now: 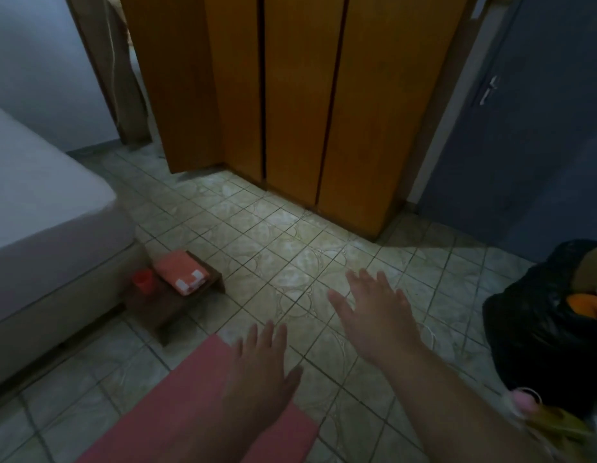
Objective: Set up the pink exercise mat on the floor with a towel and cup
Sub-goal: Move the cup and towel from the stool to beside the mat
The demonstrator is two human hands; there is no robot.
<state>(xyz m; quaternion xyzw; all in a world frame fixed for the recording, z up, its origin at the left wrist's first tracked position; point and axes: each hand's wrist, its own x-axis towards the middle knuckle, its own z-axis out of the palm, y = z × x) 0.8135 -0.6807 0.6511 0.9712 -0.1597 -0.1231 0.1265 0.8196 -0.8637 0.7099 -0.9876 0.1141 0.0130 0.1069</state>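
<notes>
Two hands in view, neither holding anything. Left hand [262, 365] hovers over the far end of the pink exercise mat [177, 406], fingers [267, 332] straight and slightly spread; contact with the mat cannot be told. Right hand [374, 309] is out over bare floor tiles [290, 228], fingers likewise spread and relaxed. The mat lies flat on the floor, its long axis running from the lower left of view up toward the wardrobe [290, 95], its far edge just beyond the left fingertips. It looks matte, dull rose, with a square-cut end. The remaining items sit up and to the left of both hands: a folded towel [183, 269], coral with white blocks at one end, lies on a low dark wooden surface [170, 302] beside the bed [40, 195], its long side angled roughly parallel to the mat. A small red cup [142, 282] stands upright just beside the towel, nearer the bed. Judgement: mat placement looks done; towel and cup not yet moved. The left hand is the nearer one, so the reach goes leftward and forward across a strip of tile. A black bag [537, 329] sits well apart at right.
</notes>
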